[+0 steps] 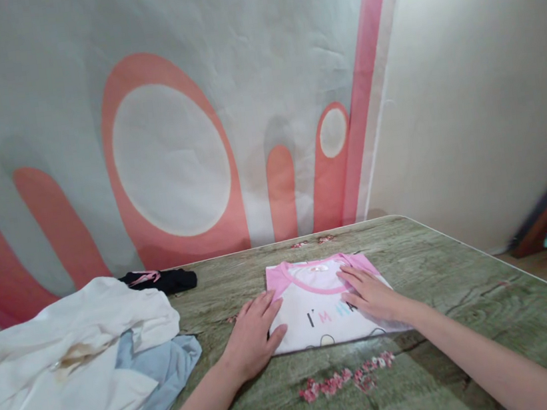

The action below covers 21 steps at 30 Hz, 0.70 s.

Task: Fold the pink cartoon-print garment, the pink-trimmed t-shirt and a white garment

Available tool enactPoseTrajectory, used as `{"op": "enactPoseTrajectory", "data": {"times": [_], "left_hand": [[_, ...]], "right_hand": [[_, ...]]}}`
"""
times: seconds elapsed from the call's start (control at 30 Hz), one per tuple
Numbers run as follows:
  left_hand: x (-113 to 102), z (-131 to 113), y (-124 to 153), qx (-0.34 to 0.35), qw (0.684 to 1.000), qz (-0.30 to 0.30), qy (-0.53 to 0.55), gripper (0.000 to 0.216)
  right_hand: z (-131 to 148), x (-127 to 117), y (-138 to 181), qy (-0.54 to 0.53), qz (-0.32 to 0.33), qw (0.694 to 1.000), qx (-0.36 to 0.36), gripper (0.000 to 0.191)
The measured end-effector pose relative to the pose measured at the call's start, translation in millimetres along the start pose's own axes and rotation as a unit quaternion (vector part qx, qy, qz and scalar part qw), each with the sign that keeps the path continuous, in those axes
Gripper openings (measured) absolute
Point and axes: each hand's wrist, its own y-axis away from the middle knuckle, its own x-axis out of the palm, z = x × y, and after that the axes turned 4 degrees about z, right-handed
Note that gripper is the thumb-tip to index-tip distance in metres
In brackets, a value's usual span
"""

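Note:
A folded white T-shirt (317, 303) with pink collar, pink shoulders and printed letters lies flat on the green wood-grain table (469, 313). My left hand (253, 335) rests open at the shirt's left edge, fingers on the table and the thumb touching the fabric. Flat on the shirt's right half lies my right hand (372, 293), fingers stretched toward the collar. Neither hand holds anything.
A heap of white and light-blue clothes (74, 372) covers the table's left side, with a black garment (167, 281) behind it. Small pink flower pieces (347, 378) lie in front of the shirt. A pink-and-grey patterned wall stands right behind the table.

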Motion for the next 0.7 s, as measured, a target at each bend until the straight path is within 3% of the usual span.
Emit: {"op": "enactPoseTrajectory", "data": {"times": [0.2,0.3,0.37,0.43,0.5,0.53,0.6,0.7], "left_hand": [[0,-17,7,0.023,0.996,0.061,0.066,0.047],[8,-30,4,-0.021,0.982,0.029,0.186,0.057],[12,-36,-5,-0.100,0.943,-0.017,0.316,0.065],[10,-36,-22,-0.192,0.870,-0.035,0.453,0.065],[2,-31,-42,-0.264,0.790,-0.014,0.554,0.055],[-3,-27,-52,-0.283,0.764,0.001,0.580,0.049],[-13,-17,-71,-0.295,0.747,0.027,0.595,0.039],[-20,-4,-89,-0.303,0.750,0.063,0.585,0.036]], "right_hand": [[-21,-7,23,0.010,0.024,0.999,-0.028,0.061],[-42,-5,33,0.005,-0.034,0.999,-0.009,0.060],[-63,-5,38,-0.010,-0.115,0.991,0.060,0.061],[-84,-7,41,-0.048,-0.174,0.971,0.158,0.061],[-98,-13,42,-0.122,-0.170,0.947,0.242,0.059],[-102,-16,41,-0.172,-0.150,0.936,0.268,0.058],[-104,-23,39,-0.260,-0.102,0.917,0.286,0.048],[-96,-27,34,-0.323,-0.054,0.905,0.272,0.033]]}}
